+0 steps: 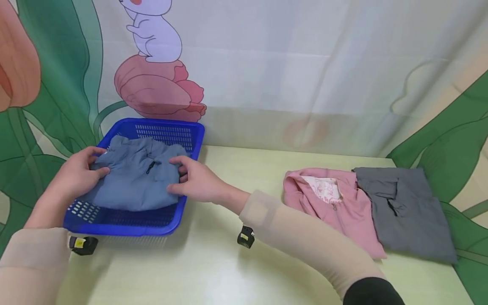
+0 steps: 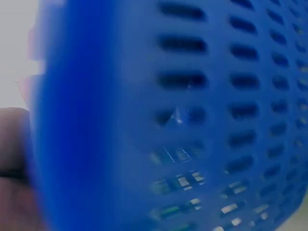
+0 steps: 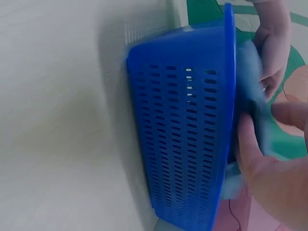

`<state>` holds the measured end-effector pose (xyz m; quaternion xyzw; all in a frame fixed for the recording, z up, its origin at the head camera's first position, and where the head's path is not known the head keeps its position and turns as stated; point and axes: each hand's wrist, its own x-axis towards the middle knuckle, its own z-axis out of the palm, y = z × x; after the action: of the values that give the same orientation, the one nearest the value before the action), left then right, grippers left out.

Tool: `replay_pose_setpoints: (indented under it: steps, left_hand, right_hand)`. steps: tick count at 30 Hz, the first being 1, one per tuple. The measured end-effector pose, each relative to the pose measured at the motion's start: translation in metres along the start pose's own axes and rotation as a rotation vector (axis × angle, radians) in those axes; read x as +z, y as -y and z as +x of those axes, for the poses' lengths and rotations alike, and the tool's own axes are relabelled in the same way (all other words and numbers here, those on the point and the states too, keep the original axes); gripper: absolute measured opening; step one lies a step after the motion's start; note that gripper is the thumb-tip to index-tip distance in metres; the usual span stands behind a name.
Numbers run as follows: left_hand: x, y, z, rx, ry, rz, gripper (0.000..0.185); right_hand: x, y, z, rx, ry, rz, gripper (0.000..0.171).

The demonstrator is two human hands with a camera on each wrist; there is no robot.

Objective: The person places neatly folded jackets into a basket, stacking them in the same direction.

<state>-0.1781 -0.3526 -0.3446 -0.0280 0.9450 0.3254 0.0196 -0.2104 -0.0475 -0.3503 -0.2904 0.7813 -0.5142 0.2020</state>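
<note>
A folded blue-grey garment (image 1: pixel 137 178) lies in the blue slotted basket (image 1: pixel 126 222), which sits on the pale counter (image 1: pixel 213 262) at about 9 o'clock from the counter's middle, its back rim close to the printed backdrop curtain (image 1: pixel 305 63). The left hand (image 1: pixel 78 173) grips the garment's left edge, fingers curled over the cloth with the thumb on top. The right hand (image 1: pixel 198 180) holds its right edge the same way, fingers tucked at the fold; the right wrist view shows those fingers (image 3: pixel 250 144) pressed against the cloth just inside the basket's rim. The left wrist view is filled with blurred basket wall (image 2: pixel 192 115), so it adds nothing about that hand's hold.

As I judge it, the main risk is the fold coming undone: the cloth is soft and bunched toward 12 o'clock, and uneven pressure from one hand could let a layer slide or a sleeve spill over the rim. The basket looks light, so a sideways tug might drag it across the smooth counter. The small black clips (image 1: pixel 245 237) at the wrists hang near the basket's front wall and could catch on it.

Room is tight at 12 o'clock, where the curtain stands, and at 9 o'clock. Bare counter opens toward 6 and 3 o'clock, until the folded pink garment (image 1: pixel 335 207) and the folded grey garment (image 1: pixel 408 216), which touch each other well apart from the basket.
</note>
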Motion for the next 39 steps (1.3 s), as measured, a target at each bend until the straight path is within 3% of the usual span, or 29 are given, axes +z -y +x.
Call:
replay_pose_setpoints:
  steps: [3,6,8,10,17,19,22,29,34,36,39]
  left_hand:
    - [0.001,0.01,0.001,0.001,0.089,0.037,0.053]
    - [0.004,0.017,0.002,0.0,0.219,0.084,0.063]
    - [0.005,0.018,0.003,0.001,0.264,0.137,0.071]
    - [0.007,0.017,0.004,0.019,0.254,0.18,0.073]
    - [0.009,0.003,0.003,0.091,0.093,0.301,0.053]
    - [0.009,-0.002,0.003,0.104,0.107,0.327,0.049]
    - [0.009,-0.008,0.003,0.128,0.181,0.361,0.049]
    - [0.013,-0.005,0.003,0.071,0.393,0.317,0.07]
    - [0.02,0.001,0.007,-0.073,0.614,0.139,0.085]
    - [0.022,0.003,0.009,-0.112,0.656,0.098,0.087]
    - [0.024,0.006,0.009,-0.061,0.623,0.13,0.084]
  right_hand:
    - [0.002,0.0,-0.005,0.004,0.059,-0.004,0.069]
    - [0.003,0.0,-0.01,-0.007,0.084,-0.028,0.066]
    - [0.003,0.0,-0.014,-0.014,0.091,-0.035,0.061]
    - [0.003,-0.001,-0.017,-0.019,0.095,-0.041,0.055]
    - [0.003,-0.006,-0.031,-0.042,0.106,-0.075,0.046]
    - [0.003,-0.006,-0.035,-0.051,0.106,-0.083,0.043]
    - [0.004,-0.005,-0.042,-0.063,0.107,-0.097,0.038]
    - [0.008,-0.005,-0.063,-0.144,0.163,-0.14,0.033]
    - [0.009,-0.008,-0.077,-0.255,0.201,-0.262,0.031]
    - [0.01,-0.009,-0.081,-0.29,0.213,-0.285,0.029]
    - [0.01,-0.012,-0.089,-0.317,0.236,-0.3,0.027]
